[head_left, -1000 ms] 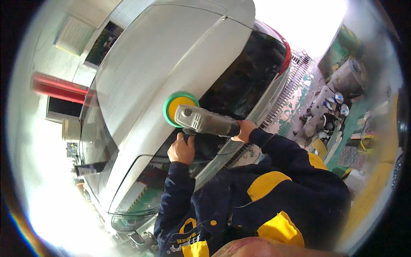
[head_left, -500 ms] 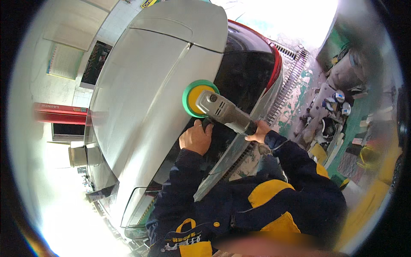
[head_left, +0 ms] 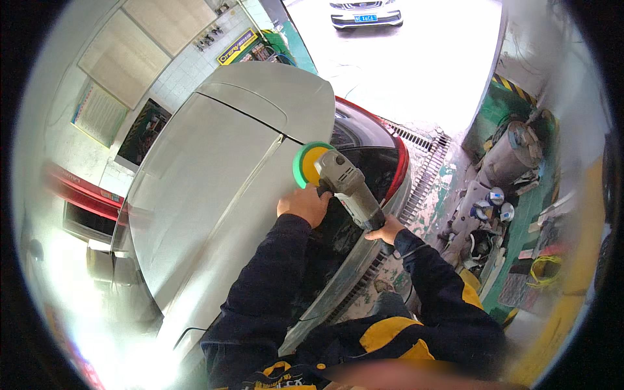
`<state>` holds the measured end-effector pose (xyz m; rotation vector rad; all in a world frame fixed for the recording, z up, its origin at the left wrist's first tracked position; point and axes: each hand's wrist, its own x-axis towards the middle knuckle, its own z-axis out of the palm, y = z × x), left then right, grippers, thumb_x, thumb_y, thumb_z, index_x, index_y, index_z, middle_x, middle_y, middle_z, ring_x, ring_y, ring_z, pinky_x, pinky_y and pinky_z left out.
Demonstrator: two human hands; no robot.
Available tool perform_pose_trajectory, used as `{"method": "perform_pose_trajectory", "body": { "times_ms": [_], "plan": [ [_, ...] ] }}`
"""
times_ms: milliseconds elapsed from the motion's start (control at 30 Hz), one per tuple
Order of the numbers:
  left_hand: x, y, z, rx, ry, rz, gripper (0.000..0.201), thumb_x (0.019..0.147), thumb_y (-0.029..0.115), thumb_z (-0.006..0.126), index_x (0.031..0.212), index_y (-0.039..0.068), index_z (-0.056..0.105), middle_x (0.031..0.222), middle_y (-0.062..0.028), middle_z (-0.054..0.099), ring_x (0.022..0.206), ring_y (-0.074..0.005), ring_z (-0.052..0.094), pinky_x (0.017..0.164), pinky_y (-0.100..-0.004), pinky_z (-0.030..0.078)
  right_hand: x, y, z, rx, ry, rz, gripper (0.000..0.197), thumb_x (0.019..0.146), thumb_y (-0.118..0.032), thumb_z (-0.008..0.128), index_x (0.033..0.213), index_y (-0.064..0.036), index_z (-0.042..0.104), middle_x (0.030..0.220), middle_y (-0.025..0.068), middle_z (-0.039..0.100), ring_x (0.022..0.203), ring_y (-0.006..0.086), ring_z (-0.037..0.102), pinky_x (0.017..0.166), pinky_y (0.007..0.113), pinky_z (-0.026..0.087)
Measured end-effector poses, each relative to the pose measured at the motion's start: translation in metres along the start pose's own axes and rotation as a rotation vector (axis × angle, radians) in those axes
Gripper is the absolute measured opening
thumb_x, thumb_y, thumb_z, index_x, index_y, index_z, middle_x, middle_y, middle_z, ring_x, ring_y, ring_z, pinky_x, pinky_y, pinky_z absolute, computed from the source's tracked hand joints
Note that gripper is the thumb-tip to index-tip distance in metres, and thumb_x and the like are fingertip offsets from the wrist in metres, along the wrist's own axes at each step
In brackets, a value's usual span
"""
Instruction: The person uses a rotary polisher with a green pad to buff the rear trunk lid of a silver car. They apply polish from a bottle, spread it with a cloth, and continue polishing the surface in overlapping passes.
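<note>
A grey polisher (head_left: 351, 188) with a yellow-and-green round pad (head_left: 309, 164) is held in both my hands. The pad, tilted, is at the edge of a pale car panel (head_left: 201, 175), close to where its seams meet; whether it touches is hard to tell. My left hand (head_left: 304, 205) is closed round the black side handle by the head, the handle mostly hidden by the fingers. My right hand (head_left: 388, 231) is wrapped round the rear grip of the body. Beneath the tool lies a dark glossy surface (head_left: 331, 240) of the car, with a red tail light (head_left: 402, 168) beyond.
A floor drain grate (head_left: 416, 203) runs along the car's right side. Farther right are a metal cylinder (head_left: 515, 153), scattered tools and a coiled yellow cord (head_left: 545, 270). A red beam (head_left: 84, 192) stands at left. Outside the doorway is a white car (head_left: 367, 14).
Both hands have carried the polisher away from me along the panel's edge, nearer the seam junction. The view has shifted, bringing the white car outside into sight.
</note>
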<state>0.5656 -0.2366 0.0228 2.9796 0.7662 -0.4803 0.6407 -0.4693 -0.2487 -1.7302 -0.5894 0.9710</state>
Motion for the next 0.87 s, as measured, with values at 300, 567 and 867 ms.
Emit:
{"method": "perform_pose_trajectory", "body": {
  "times_ms": [300,567,867],
  "plan": [
    [-0.067,-0.055,0.021,-0.076,0.080,-0.012,0.057,0.107,0.056,0.058,0.122,0.003,0.071,0.108,-0.0225,0.080,0.104,-0.0417,0.077,0.092,-0.0540,0.060,-0.017,0.007,0.066,-0.111,0.034,-0.026,0.068,0.081,-0.042,0.096,0.133,-0.0034,0.074,0.126,0.0191,0.077,0.115,0.0421,0.072,0.100,0.057,0.059],
    [-0.183,-0.153,0.063,-0.124,0.086,-0.079,0.058,0.108,0.056,0.056,0.122,0.002,0.067,0.104,-0.0241,0.079,0.101,-0.0424,0.078,0.089,-0.0551,0.061,-0.081,-0.038,0.174,-0.267,-0.011,0.111,0.080,0.084,-0.053,0.091,0.144,-0.0066,0.066,0.137,0.0185,0.071,0.125,0.0438,0.067,0.110,0.062,0.058],
    [-0.334,-0.278,0.122,-0.177,0.178,-0.182,0.057,0.108,0.056,0.056,0.124,0.002,0.065,0.103,-0.0249,0.080,0.098,-0.0437,0.078,0.087,-0.0551,0.061,-0.125,-0.038,0.330,-0.321,-0.145,-0.111,0.071,0.084,-0.051,0.091,0.135,-0.0053,0.072,0.130,0.0176,0.075,0.118,0.0391,0.071,0.096,0.055,0.058]
  ]
}}
